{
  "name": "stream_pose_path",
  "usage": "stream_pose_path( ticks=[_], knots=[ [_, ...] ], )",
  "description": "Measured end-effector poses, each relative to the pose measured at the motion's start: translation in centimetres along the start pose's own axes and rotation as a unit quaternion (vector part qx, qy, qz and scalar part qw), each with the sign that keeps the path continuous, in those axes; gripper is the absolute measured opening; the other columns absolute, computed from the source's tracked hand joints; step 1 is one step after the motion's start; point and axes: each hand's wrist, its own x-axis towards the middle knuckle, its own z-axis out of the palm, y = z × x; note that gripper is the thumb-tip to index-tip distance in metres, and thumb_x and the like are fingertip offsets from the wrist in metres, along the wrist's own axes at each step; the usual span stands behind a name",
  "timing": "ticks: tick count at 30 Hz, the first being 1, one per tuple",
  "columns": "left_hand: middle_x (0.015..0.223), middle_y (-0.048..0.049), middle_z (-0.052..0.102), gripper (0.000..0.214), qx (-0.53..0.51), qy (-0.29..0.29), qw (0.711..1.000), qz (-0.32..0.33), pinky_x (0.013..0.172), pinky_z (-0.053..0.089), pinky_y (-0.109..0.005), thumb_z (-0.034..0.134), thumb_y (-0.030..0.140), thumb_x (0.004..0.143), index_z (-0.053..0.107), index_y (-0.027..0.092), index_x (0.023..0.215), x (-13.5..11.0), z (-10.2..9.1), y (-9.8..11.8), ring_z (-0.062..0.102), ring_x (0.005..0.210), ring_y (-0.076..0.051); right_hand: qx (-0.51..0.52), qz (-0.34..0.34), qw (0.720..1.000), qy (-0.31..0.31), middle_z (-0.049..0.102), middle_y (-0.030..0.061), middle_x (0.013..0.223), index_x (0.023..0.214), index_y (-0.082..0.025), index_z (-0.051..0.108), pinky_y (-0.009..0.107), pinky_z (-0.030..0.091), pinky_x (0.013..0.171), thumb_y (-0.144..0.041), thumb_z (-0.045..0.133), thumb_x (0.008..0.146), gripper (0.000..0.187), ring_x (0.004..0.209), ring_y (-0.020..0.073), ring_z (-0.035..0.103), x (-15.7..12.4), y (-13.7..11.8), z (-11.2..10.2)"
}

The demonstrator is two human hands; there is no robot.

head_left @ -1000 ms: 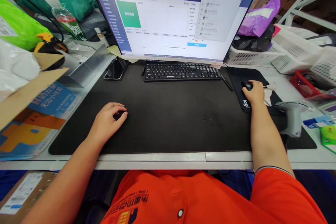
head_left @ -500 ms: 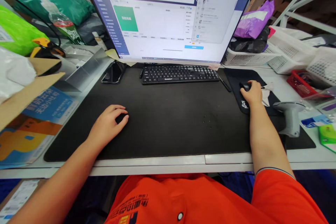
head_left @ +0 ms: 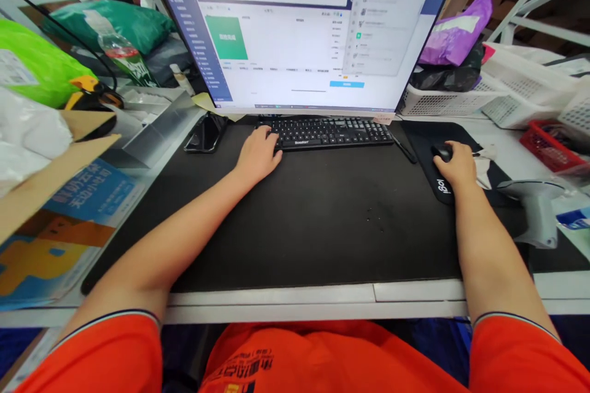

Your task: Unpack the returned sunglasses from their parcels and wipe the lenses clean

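My left hand (head_left: pixel 258 153) rests on the left end of the black keyboard (head_left: pixel 334 132), fingers laid flat over the keys and holding nothing. My right hand (head_left: pixel 456 164) is cupped over a black mouse (head_left: pixel 442 150) on a small dark mouse pad (head_left: pixel 442 187) at the right. Both forearms lie on a large black desk mat (head_left: pixel 313 215). A wide monitor (head_left: pixel 304 31) with a white application window stands just behind the keyboard.
A black phone (head_left: pixel 205 133) lies left of the keyboard. A cardboard flap (head_left: pixel 41 169), blue-orange printed sheet (head_left: pixel 59 221) and green bags (head_left: pixel 32 64) crowd the left. A grey barcode scanner (head_left: pixel 534 209), white baskets (head_left: pixel 461 98) and a red basket (head_left: pixel 550 147) stand at the right.
My left hand has moved from the middle of the desk mat forward onto the left end of the keyboard. My right hand stays on the mouse.
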Motion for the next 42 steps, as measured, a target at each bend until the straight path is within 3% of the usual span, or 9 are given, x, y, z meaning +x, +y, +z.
stream_pose_path(
  ticks=[3, 6, 11, 20, 29, 42],
  knots=[
    [0.152, -0.0263, 0.043, 0.048, 0.012, 0.006, 1.000, 0.020, 0.115, 0.036, -0.056, 0.051, 0.030, 0.095, 0.053, 0.007, 0.137, 1.1, 1.9, 0.5, 0.042, 0.141, -0.041, -0.001, 0.000, 1.000, 0.000, 0.057, 0.0156, 0.126, 0.126, -0.022, 0.061, 0.042, 0.041, 0.102, -0.033, 0.067, 0.081, 0.047, 0.118, 0.0310, 0.052, -0.1, 0.0, 0.2],
    [0.154, -0.0270, 0.041, 0.048, 0.011, 0.002, 0.999, 0.039, 0.116, 0.034, -0.058, 0.047, 0.031, 0.097, 0.053, 0.007, 0.137, 0.9, 2.6, 0.2, 0.040, 0.142, -0.042, -0.008, 0.009, 1.000, -0.004, 0.056, 0.0159, 0.128, 0.133, -0.021, 0.060, 0.040, 0.040, 0.102, -0.034, 0.067, 0.082, 0.053, 0.116, 0.0292, 0.052, -0.1, 0.1, 0.2],
    [0.154, -0.0275, 0.040, 0.047, 0.009, 0.000, 1.000, 0.029, 0.116, 0.034, -0.058, 0.047, 0.030, 0.096, 0.054, 0.005, 0.135, 0.2, 2.5, -0.1, 0.039, 0.143, -0.043, -0.025, 0.015, 0.999, -0.016, 0.054, 0.0168, 0.133, 0.140, -0.019, 0.057, 0.038, 0.037, 0.104, -0.034, 0.066, 0.086, 0.057, 0.120, 0.0274, 0.049, -0.2, 0.1, 0.1],
    [0.151, -0.0291, 0.044, 0.042, 0.020, -0.007, 1.000, 0.018, 0.114, 0.037, -0.058, 0.051, 0.027, 0.093, 0.057, 0.005, 0.129, -0.2, 2.3, -0.1, 0.043, 0.139, -0.044, -0.027, 0.008, 1.000, -0.010, 0.058, 0.0149, 0.127, 0.125, -0.023, 0.069, 0.039, 0.039, 0.102, -0.030, 0.067, 0.085, 0.040, 0.117, 0.0276, 0.051, -0.3, -0.2, 0.0],
    [0.147, -0.0279, 0.047, 0.042, 0.021, -0.007, 1.000, 0.012, 0.113, 0.039, -0.056, 0.052, 0.027, 0.093, 0.057, 0.005, 0.129, -0.1, 2.8, -0.5, 0.046, 0.137, -0.042, -0.022, -0.001, 1.000, 0.003, 0.059, 0.0137, 0.124, 0.121, -0.025, 0.069, 0.039, 0.042, 0.101, -0.031, 0.067, 0.079, 0.042, 0.116, 0.0290, 0.054, 0.0, 0.5, 0.3],
    [0.147, -0.0265, 0.049, 0.043, 0.021, 0.005, 1.000, 0.011, 0.110, 0.044, -0.054, 0.051, 0.027, 0.092, 0.057, 0.008, 0.131, 0.1, 3.4, -0.9, 0.047, 0.138, -0.040, -0.011, -0.014, 1.000, 0.014, 0.062, 0.0103, 0.121, 0.117, -0.026, 0.070, 0.047, 0.047, 0.103, -0.036, 0.062, 0.079, 0.040, 0.117, 0.0315, 0.058, 0.1, 0.8, 0.5]
  ],
)
